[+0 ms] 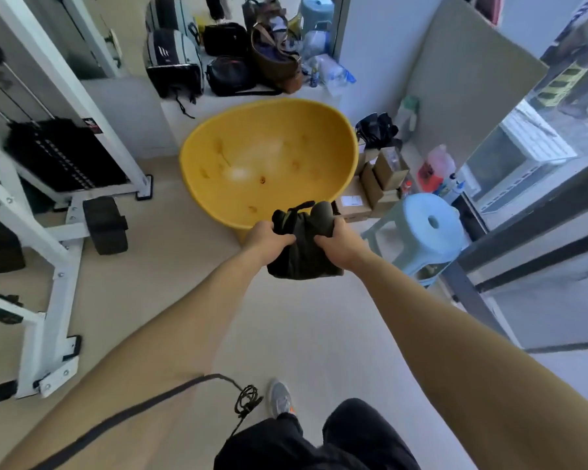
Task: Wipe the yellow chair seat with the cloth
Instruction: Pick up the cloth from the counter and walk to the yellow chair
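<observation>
A yellow bowl-shaped chair seat (269, 157) stands on the floor ahead of me, its hollow facing up with several small brownish marks inside. I hold a dark cloth (302, 252) bunched in both hands just in front of the seat's near rim. My left hand (265, 237) grips the cloth's left side. My right hand (336, 242) grips its right side. The cloth's upper folds overlap the seat's front edge in the view; whether they touch it I cannot tell.
A white weight machine (58, 212) fills the left. A light blue plastic stool (425, 228) and cardboard boxes (377, 184) stand right of the seat. Helmets (174, 66) and bags (272, 59) sit on a low ledge behind. A glass wall (540, 184) runs along the right.
</observation>
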### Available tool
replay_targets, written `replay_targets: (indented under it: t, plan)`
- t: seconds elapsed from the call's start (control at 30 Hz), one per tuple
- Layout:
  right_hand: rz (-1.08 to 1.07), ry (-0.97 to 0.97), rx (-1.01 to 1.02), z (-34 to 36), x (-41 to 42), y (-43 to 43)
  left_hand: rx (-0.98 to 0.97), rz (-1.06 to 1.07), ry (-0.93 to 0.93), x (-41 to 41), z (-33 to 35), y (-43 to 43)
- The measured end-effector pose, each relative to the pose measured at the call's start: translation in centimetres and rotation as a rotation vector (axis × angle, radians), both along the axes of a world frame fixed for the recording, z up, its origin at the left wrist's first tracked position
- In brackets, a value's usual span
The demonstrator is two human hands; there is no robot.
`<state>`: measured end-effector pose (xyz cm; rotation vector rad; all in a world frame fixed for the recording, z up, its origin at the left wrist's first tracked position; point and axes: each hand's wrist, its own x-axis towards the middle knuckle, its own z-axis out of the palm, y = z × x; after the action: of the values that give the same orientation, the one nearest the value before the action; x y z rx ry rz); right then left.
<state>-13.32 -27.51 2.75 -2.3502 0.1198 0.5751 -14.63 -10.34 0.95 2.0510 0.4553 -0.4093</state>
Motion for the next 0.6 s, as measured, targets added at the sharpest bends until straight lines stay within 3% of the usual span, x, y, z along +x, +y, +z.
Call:
replay_targets:
  t: [0.37, 0.6]
  plan:
    - [0.051, 0.104, 0.037, -6.3, 24.4, 3.6, 0.057, 0.015, 0.104, 23.1, -4.5, 3.8]
    - [-0.048, 0.258, 0.111, -11.5, 39.8, 3.5, 0.053, 0.005, 0.189, 38.2, -10.1, 3.9]
